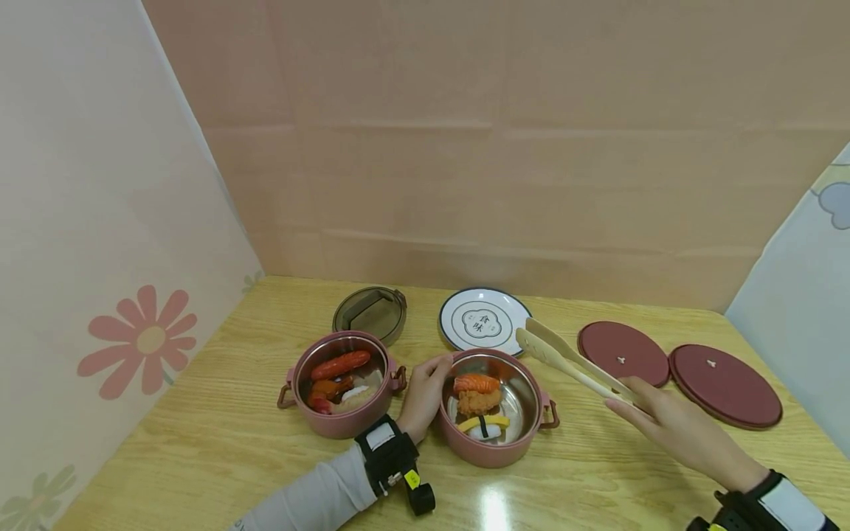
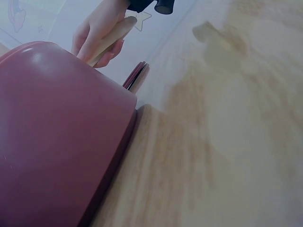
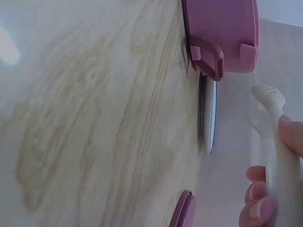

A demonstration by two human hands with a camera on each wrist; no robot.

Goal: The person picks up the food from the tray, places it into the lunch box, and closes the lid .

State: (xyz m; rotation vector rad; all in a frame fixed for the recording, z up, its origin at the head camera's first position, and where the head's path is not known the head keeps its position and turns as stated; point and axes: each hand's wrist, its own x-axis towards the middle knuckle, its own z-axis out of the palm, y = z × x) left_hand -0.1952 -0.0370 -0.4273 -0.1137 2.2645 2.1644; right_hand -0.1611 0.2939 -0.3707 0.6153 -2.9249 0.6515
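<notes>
Head view: tongs (image 1: 551, 356) jut leftward, right hand (image 1: 680, 431) clamped round them (left hand (image 1: 422, 397) grips pot (image 1: 488, 456)).

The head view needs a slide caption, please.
Right hand holds tongs near an open pot of food that the left hand touches.

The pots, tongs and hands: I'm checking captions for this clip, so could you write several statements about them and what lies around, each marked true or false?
1. The left hand touches the right-hand pot. True.
2. The right hand is empty. False: it holds the beige tongs.
3. The white plate lies behind the right-hand pot. True.
4. The red sausage is in the right-hand pot. False: it is in the left-hand pot.
5. The beige tongs have no food between their tips. True.
6. The two dark red discs lie to the left of both pots. False: they lie to the right.
</notes>
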